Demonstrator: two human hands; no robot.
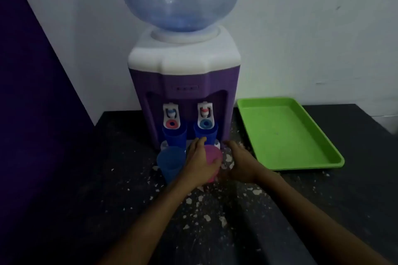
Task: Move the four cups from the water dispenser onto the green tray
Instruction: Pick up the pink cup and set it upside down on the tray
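**Bench, walls and scattered chips**

A dark bench [90, 211] is stretching across the lower part of the view, its surface speckled with pale flecks. White chips [206, 218] are lying scattered over it, thickest toward the middle and thinning out toward the edges. Behind the bench a white wall [312, 28] is filling the background, showing a few small dark marks on its right part. On the left a deep purple wall panel [28, 103] is running diagonally down to meet the bench's left edge. The whole scene is sitting in dim light.
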